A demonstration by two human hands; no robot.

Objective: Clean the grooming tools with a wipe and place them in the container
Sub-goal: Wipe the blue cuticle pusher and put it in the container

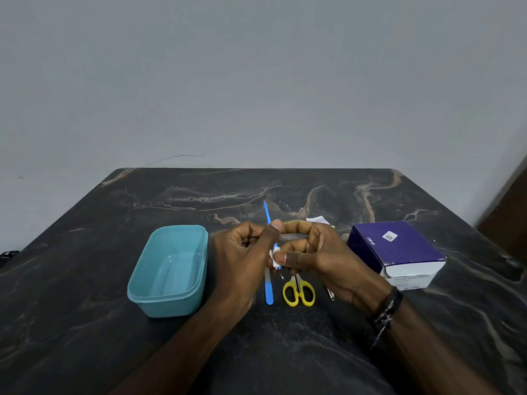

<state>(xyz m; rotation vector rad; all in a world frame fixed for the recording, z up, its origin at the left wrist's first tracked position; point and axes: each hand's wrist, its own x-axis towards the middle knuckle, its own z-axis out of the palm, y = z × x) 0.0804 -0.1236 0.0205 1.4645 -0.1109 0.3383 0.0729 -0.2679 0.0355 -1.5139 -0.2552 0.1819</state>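
Dark marbled tabletop (285, 352), far edge butts against a plain grey wall (256, 81); rounded far corners visible, left and right edges run out of frame toward the camera. Open surface behind the hands up to the far edge, and a wide bare strip in front of the tools toward the camera. Teal container (171, 269) sits left of centre, lid off, nothing visible inside, just beside the left forearm. Purple box (395, 250) on the right, QR-code sticker on top; small white lettering on the side and print on the white front face, both too small to read. Torn white wrapper (318, 220) lies behind the right hand. Left hand (245, 252) curled, pinching a thin blue-handled tool (267, 212) between thumb and fingers; handle sticks up and away, metal tip points down toward the tabletop. Right hand (316, 252) curled, thumb and fingers pinching a small white wipe (274, 259) around the lower part of that tool. Dark bracelet (385, 312) on the right wrist. On the tabletop under the hands: nail file (269, 292) with blue handle, yellow-handled scissors (299, 292) just right of it, and a metal tool (330, 295) mostly hidden by the right hand, type unclear. All three well clear of the container.
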